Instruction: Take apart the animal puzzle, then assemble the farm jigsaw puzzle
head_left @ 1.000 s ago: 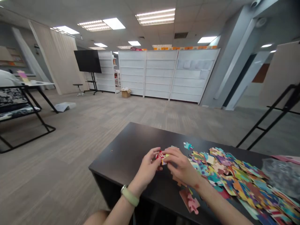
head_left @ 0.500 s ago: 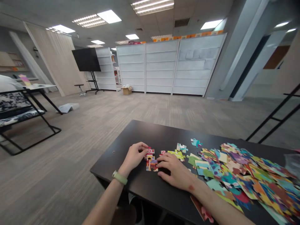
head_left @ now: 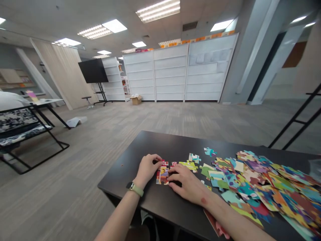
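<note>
Here, on my remote view: a cluster of puzzle pieces, lower centre, between left hand and right hand.
Its long axis runs roughly up the frame. Both hands seem equally near: the left, thumb and forefinger nearly meeting at the red piece at its upper end, though I cannot tell whether they grip; the right, half open at its right edge, holding nothing I can see.
</note>
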### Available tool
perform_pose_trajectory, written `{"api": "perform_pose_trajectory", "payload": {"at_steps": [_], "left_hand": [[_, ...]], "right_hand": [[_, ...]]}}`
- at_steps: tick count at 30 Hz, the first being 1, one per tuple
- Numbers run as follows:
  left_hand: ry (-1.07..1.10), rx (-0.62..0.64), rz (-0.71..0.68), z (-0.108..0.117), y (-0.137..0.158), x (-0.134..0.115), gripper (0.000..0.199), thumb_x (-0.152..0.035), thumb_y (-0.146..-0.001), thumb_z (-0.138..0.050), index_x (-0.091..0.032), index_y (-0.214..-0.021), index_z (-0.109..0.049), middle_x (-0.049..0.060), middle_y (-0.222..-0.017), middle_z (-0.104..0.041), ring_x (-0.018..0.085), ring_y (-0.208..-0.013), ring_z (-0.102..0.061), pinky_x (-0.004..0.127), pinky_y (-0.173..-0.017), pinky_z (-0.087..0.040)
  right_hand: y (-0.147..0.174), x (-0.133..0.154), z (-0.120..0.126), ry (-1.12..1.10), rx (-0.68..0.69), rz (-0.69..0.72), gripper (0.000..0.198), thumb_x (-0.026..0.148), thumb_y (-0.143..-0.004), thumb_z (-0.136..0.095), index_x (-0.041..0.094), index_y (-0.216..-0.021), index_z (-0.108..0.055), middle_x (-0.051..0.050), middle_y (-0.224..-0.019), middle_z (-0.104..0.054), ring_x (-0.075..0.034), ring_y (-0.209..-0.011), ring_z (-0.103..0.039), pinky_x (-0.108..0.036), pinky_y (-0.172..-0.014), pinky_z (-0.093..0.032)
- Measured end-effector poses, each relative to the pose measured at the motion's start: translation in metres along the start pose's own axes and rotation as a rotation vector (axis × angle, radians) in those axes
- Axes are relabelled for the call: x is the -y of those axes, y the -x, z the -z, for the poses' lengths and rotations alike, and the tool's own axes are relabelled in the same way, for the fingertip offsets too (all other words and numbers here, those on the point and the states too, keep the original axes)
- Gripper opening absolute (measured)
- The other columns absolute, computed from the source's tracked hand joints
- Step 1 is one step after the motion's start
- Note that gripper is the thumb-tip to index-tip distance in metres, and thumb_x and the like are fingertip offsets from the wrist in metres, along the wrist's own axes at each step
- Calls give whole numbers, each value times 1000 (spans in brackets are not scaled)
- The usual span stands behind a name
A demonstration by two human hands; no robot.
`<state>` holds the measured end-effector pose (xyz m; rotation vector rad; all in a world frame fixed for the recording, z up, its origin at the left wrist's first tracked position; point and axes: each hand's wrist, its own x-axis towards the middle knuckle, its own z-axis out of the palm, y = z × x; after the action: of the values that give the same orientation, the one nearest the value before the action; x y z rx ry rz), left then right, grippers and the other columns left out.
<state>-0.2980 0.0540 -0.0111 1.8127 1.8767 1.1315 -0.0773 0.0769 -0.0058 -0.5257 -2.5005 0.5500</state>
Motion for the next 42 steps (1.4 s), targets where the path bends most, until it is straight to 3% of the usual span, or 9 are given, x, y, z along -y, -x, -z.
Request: {"api": "perform_pose_trajectory", "payload": {"at_steps": [13,19,21,23,26,29,34,38,42], "left_hand": [[-110,-7,-93,-3,0,7,8,-19,-82,-70,-24,-77,-75,2,-92,-76,21,-90,-68,31,-84,-49],[-127,4,-126,4,9,-4,15,-25,-91,-59,-22,-87,-73,4,-93,-73,21,-87,-66,32,-83,-50],[-130,39,-156,10,18,-9,17,-31,-90,-63,-22,-99,-73,6,-104,-73,23,-97,-65,35,-90,-49],[-146,104,-184,14,29,-13,35,-39,-82,-74,-24,-113,-71,7,-121,-69,27,-112,-60,39,-99,-46],[-184,171,-175,17,42,-19,56,-43,-74,-81,-27,-125,-66,7,-132,-64,31,-122,-55,43,-104,-41],[-201,175,-163,14,49,-23,57,-43,-75,-81,-29,-128,-64,6,-133,-64,30,-122,-54,43,-103,-41],[-209,187,-146,9,47,-26,57,-45,-73,-81,-30,-126,-65,6,-131,-63,31,-120,-53,42,-101,-40],[-194,191,-140,8,45,-26,58,-43,-72,-81,-30,-127,-65,6,-129,-63,31,-120,-53,42,-99,-40],[-203,196,-146,8,46,-26,55,-43,-73,-80,-30,-124,-66,7,-130,-62,31,-121,-52,43,-100,-39]], "right_hand": [[2,-7,11,52,-47,14,27,10,-89,-57,25,-101,-75,-5,-110,-69,-21,-104,-60,-37,-94,-49],[4,-46,43,184,-247,-237,37,1,-81,-42,17,-100,-69,-10,-104,-71,-24,-103,-61,-43,-96,-49],[7,-52,48,182,-221,-229,31,6,-82,-47,17,-100,-70,-10,-104,-71,-25,-104,-62,-43,-96,-49],[10,-51,47,167,-167,-178,24,14,-81,-59,19,-101,-72,-9,-108,-72,-25,-106,-63,-43,-98,-48],[11,-43,37,142,-66,-141,38,26,-77,-72,21,-114,-72,-10,-122,-70,-30,-119,-59,-48,-107,-42],[9,-36,28,119,2,-164,46,28,-79,-71,21,-125,-68,-11,-130,-66,-32,-126,-54,-52,-110,-37],[4,-27,28,98,17,-152,28,18,-79,-67,20,-106,-73,-7,-110,-72,-25,-104,-62,-41,-97,-46],[3,-20,31,79,-6,-154,28,14,-75,-65,20,-102,-72,-6,-101,-71,-23,-97,-63,-38,-91,-47],[4,-20,29,59,-24,-152,35,15,-73,-66,20,-107,-72,-8,-111,-69,-25,-104,-63,-40,-97,-47]]}}
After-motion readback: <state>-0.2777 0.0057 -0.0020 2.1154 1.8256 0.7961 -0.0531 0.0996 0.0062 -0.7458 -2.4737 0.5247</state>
